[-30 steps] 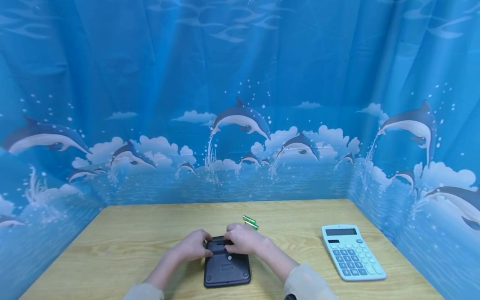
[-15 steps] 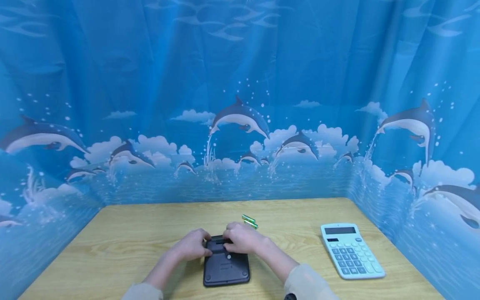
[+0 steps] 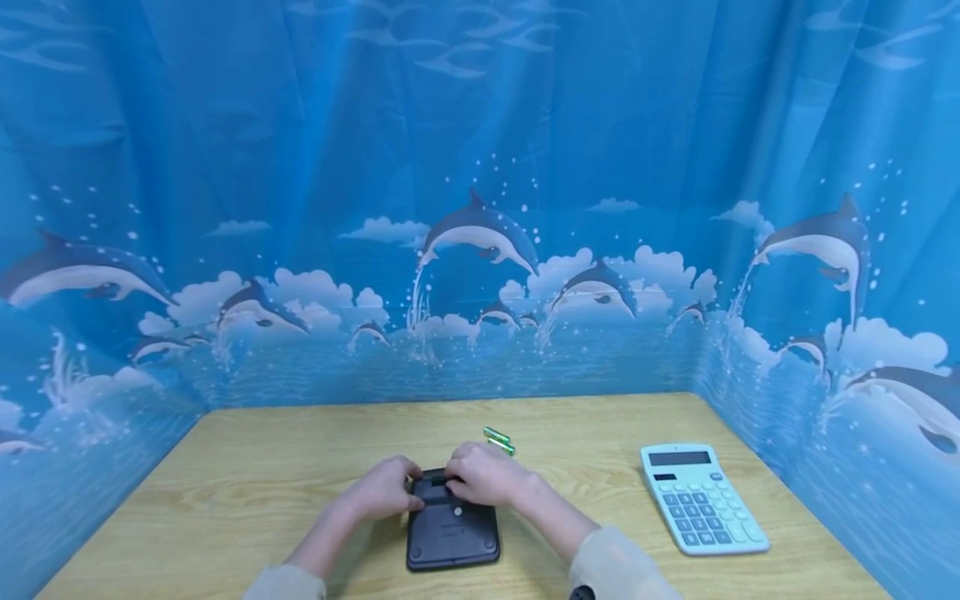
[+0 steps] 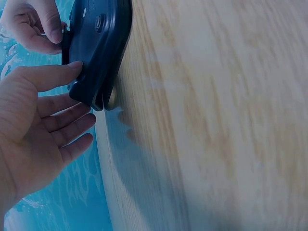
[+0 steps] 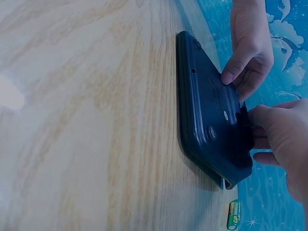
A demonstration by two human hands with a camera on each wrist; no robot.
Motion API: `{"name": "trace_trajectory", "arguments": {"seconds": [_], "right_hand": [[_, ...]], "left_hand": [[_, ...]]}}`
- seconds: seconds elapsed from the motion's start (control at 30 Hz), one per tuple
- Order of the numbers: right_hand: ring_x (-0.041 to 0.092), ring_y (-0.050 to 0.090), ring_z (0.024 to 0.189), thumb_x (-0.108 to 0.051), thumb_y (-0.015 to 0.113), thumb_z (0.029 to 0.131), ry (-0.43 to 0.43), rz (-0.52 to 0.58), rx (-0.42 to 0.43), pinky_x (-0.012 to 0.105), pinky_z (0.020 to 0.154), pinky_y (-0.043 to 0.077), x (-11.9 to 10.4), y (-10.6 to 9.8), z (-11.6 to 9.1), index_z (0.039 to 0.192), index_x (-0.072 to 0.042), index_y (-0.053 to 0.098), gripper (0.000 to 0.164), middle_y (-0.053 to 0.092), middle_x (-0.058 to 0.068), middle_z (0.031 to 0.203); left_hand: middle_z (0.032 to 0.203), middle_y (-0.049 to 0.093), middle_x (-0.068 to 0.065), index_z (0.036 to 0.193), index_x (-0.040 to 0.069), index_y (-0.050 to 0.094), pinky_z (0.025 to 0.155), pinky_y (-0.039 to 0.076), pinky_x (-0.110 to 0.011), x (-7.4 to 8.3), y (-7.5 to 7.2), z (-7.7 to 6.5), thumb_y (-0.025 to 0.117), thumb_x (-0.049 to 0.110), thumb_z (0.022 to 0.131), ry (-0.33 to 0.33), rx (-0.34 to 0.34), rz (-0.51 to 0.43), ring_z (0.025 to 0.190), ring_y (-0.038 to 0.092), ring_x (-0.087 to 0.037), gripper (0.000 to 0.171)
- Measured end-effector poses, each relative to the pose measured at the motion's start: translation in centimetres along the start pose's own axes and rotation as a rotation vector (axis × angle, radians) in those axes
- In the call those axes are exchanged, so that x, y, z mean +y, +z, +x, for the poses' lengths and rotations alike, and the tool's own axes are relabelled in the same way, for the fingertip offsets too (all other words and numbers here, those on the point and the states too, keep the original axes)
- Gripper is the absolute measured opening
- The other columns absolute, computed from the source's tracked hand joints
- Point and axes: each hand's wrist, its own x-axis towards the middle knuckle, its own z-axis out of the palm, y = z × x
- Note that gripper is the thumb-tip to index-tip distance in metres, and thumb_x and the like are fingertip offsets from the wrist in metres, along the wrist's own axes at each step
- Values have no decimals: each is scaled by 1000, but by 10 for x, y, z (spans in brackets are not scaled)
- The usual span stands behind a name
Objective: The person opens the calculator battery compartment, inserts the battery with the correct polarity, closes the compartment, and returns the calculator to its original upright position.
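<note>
A black calculator-like device (image 3: 453,537) lies back side up on the table, its upper end tilted toward the far side. My left hand (image 3: 384,490) grips its upper left edge, thumb (image 4: 57,75) on the back and the other fingers beyond the edge. At the upper part, my right hand (image 3: 483,475) pinches a small dark cover (image 5: 244,120) that stands up from the back. In the left wrist view the cover (image 4: 66,45) shows at those fingertips. The fingers hide much of the opening beneath it.
Two green batteries (image 3: 498,440) lie just beyond my right hand; one battery (image 5: 234,214) shows in the right wrist view. A light blue calculator (image 3: 703,500) lies face up at the right. A dolphin-print curtain (image 3: 480,358) encloses the wooden table (image 3: 300,458).
Both hands stay at the black device. My right fingertips have shifted slightly, and the cover appears tipped up a little more. The head view has moved very slightly.
</note>
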Motion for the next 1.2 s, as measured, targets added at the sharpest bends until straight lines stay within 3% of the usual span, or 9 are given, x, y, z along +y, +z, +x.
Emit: {"name": "trace_trajectory", "arguments": {"seconds": [0.57, 0.73, 1.2], "right_hand": [[7, 59, 76, -23, 63, 87, -15, -98, 110, 17, 64, 48, -2, 2, -1, 82, -18, 69, 9, 63, -8, 79], [7, 59, 75, -22, 63, 87, -5, -60, 113, 18, 66, 48, -2, 3, 0, 83, -17, 69, 9, 64, -7, 79], [2, 57, 71, -19, 64, 87, 161, 140, 43, 15, 62, 46, -2, 0, 7, 84, -17, 70, 7, 63, -9, 77]], "left_hand": [[96, 61, -12, 101, -3, 64, 83, 48, -45, 1, -1, 0, 79, 15, 68, 23, 13, 37, 90, 57, -28, 40], [96, 61, -12, 101, -3, 64, 82, 48, -45, 1, -1, 0, 79, 15, 68, 19, 10, 35, 89, 57, -27, 40], [96, 60, -11, 100, -3, 63, 79, 49, -43, -1, 0, -1, 78, 14, 69, 43, 19, -3, 85, 56, -24, 39]]}}
